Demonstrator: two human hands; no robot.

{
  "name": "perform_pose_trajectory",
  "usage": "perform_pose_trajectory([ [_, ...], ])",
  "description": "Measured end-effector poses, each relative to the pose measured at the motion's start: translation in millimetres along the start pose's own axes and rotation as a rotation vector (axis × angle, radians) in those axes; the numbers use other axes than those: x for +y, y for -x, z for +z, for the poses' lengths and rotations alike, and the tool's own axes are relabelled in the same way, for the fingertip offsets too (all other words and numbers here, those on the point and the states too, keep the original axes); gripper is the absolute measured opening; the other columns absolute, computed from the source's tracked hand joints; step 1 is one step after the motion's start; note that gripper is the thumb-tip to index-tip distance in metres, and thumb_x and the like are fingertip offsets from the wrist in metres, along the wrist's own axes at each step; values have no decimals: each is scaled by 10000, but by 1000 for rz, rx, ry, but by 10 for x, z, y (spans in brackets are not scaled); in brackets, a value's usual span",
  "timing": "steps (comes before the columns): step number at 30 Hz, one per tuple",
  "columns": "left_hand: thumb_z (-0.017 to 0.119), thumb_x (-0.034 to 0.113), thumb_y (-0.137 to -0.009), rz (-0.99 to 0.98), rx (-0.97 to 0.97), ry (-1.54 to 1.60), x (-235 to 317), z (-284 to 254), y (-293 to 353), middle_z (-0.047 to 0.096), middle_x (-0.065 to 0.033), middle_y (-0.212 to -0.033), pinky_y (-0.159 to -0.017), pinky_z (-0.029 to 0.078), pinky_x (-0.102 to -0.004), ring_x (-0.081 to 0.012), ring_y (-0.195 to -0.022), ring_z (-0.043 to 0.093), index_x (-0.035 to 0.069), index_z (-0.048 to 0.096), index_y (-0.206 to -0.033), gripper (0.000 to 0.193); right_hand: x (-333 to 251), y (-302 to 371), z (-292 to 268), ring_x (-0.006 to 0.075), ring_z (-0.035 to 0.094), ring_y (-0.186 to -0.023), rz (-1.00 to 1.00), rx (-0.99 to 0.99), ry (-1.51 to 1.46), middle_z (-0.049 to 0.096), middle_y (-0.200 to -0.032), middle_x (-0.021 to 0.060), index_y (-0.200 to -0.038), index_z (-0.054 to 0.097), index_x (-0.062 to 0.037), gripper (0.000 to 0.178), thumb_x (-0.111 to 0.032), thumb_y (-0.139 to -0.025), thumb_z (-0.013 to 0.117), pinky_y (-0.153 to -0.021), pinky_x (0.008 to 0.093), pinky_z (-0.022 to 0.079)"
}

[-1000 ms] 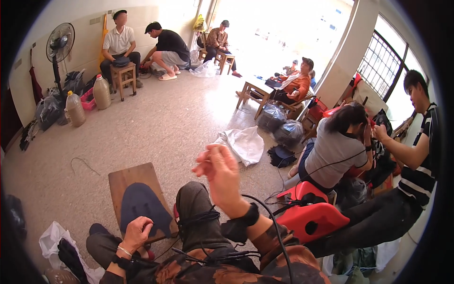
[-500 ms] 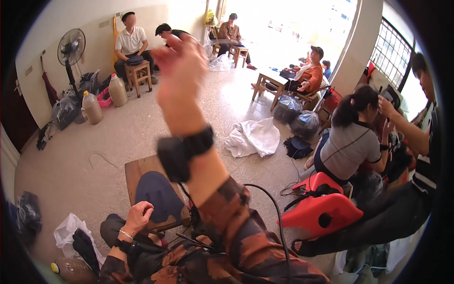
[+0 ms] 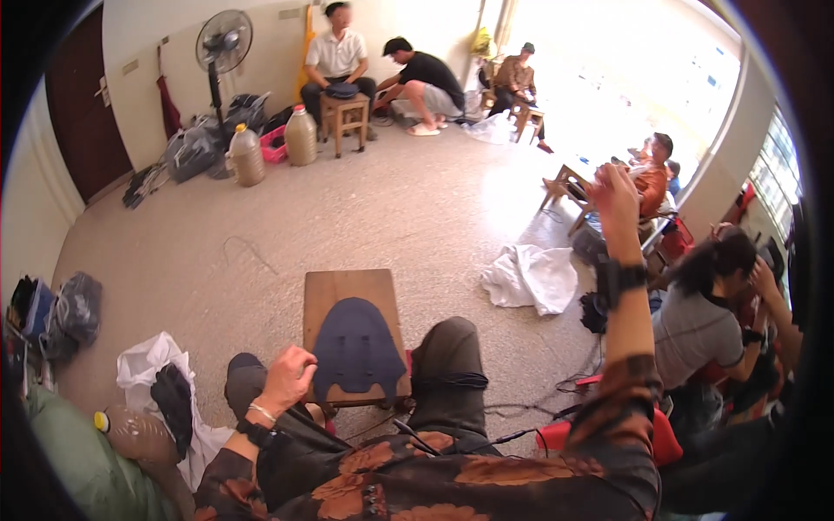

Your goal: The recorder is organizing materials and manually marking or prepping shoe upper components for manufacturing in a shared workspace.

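A dark navy fabric piece (image 3: 354, 343) lies flat on a small wooden stool (image 3: 347, 282) in front of me. Its far end is rounded, its near edge is notched, and a few small marks show on its surface. My left hand (image 3: 291, 378) is at the left edge of this fabric, with thumb and fingertips pressed together. Whatever it grips, if anything, is too small to make out. Far from the stool, my right hand (image 3: 617, 207) is raised at the upper right with its fingers closed. No object can be made out in it.
A white cloth (image 3: 532, 278) lies on the floor ahead to the right. Beside me on the right are a red plastic seat (image 3: 665, 438) and black cables. Filled jugs (image 3: 301, 137) and a fan (image 3: 223, 42) stand along the far wall. Several people sit around the room.
My right hand has swung from the upper middle out to the right. My view has turned to the right. My left hand stays beside the fabric with fingers closed.
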State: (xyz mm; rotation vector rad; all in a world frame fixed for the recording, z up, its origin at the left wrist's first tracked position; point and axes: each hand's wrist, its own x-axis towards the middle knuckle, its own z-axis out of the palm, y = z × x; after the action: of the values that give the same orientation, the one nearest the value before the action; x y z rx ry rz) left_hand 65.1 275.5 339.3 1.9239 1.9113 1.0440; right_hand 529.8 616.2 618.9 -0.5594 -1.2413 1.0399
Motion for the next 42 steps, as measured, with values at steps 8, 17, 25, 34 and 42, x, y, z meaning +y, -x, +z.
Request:
perform_pose_trajectory([
  [8, 730, 336, -810, 239, -239, -143, -141, 730, -710, 444, -185, -1438, -1118, 249, -560, -380, -1354, 393, 111, 548, -1305, 573, 2467, 1177, 37, 185, 655, -700, 830, -53, 371, 672, -898, 121, -982, 577, -26, 214, -189, -1020, 444, -651, 313, 557],
  [17, 585, 519, -898, 292, -594, -171, -469, 855, -821, 268, -162, -1591, -1175, 153, -571, -388, -1464, 212, 139, 400, -1493, 729, 3438, 768, 456, 194, 662, -797, 1256, -295, 398, 678, -900, 137, -939, 565, 6, 216, -161, -1021, 456, -773, 347, 558],
  [25, 589, 437, -912, 147, -758, -160, -391, 766, -1026, 389, -48, -1526, -1147, 136, -532, -264, -1415, 292, 263, 503, -1418, 542, 2591, 752, 114, 173, 654, -764, 1526, 250, 358, 667, -864, 79, -1015, 627, 10, 206, -166, -996, 521, -768, 321, 555],
  [34, 683, 177, -855, -415, -855, 354, 270, -955, -1637, 604, -183, -1202, -931, 485, -415, -355, -1090, 601, 45, 617, -1188, 364, 823, 109, 21, 188, 616, -677, 1345, 654, 247, 623, -801, 77, -1092, 535, -12, 150, -55, -982, 442, -696, 373, 562],
  [42, 665, 173, -843, -557, -948, 306, 607, -2083, -2253, 666, -157, -941, -750, 530, -383, -307, -848, 668, 34, 654, -1091, 284, -513, 304, -157, 225, 679, -731, 1216, 994, 149, 702, -900, 95, -1036, 576, -80, 159, -204, -972, 499, -734, 421, 581],
])
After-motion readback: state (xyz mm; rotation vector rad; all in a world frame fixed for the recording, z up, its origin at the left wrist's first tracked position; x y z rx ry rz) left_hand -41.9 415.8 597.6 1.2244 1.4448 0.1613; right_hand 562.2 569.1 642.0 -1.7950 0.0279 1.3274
